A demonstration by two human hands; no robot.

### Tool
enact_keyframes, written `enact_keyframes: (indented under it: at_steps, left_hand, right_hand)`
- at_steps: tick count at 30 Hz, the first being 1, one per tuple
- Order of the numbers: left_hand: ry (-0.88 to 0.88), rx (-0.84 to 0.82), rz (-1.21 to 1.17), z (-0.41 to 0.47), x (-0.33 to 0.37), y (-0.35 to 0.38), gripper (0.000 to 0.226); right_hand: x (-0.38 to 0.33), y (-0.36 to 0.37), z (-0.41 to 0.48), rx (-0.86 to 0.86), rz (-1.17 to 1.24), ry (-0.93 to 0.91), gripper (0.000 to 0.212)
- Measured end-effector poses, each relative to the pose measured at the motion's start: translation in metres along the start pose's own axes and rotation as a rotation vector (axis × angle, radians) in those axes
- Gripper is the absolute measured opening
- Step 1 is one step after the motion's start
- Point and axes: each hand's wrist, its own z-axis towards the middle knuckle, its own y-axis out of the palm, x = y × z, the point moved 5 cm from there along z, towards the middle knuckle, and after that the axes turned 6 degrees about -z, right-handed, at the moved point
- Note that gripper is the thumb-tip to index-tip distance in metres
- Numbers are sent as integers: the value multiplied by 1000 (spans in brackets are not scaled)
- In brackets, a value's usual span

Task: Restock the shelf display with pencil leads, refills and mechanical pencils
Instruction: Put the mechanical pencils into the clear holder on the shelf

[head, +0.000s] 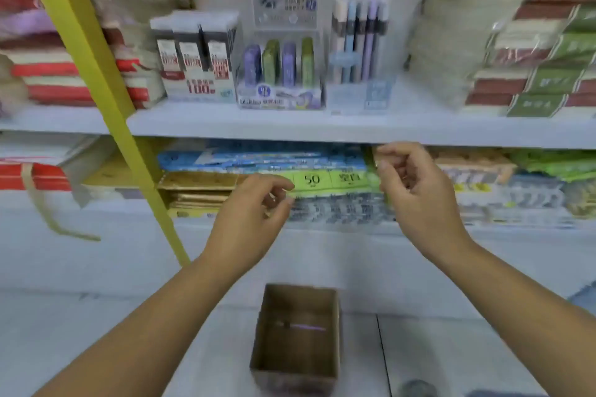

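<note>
Box at six o'clock is holding one pencil. My left hand and right hand are hovering, fingers loosely curled, empty. I'm aiming to pinch it mid-barrel.

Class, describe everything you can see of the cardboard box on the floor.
The cardboard box is brown, rectangular and open-topped, with no flaps showing. It stands upright on the pale floor. On its bottom lies one thin purple pencil with a dark end, set crosswise. The left hand and right hand are raised above it, not touching it.
</note>
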Motion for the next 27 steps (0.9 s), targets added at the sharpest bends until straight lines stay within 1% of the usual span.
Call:
enact_keyframes:
  at_steps: [3,6,8,10,14,17,21,24,27]
  left_hand:
    - [-297,-134,7,-75,-69,28,23]
    - [-610,-259,-23,-146,-133,60,38]
    - [-782,-341,-59,-183,-164,79,48]
    - [-906,-407,-104,-211,-186,97,55]
    - [-1063,-468,-198,-240,-221,123,59]
    - [-1169,-493,-353,-247,-238,133,53]
    - [-1181,-519,-525,-249,-243,136,48]
    - [-1184,-501,-561,-251,-243,134,48]
    - [-1169,-499,-571,-253,-243,133,47]
  right_hand:
    - [69,53,-94,-184,-20,301,24]
    - [126,108,-171,-363,-53,554,26]
    - [156,144,-206,-505,-32,726,21]
    - [182,174,-227,-640,-75,812,17]
    - [225,230,-238,-794,-179,883,30]
    - [255,264,-245,-891,-267,909,33]
    - [288,285,-251,-906,-524,827,37]
    - [304,298,-259,-929,-669,786,41]
    - [312,300,-265,-924,-779,748,34]
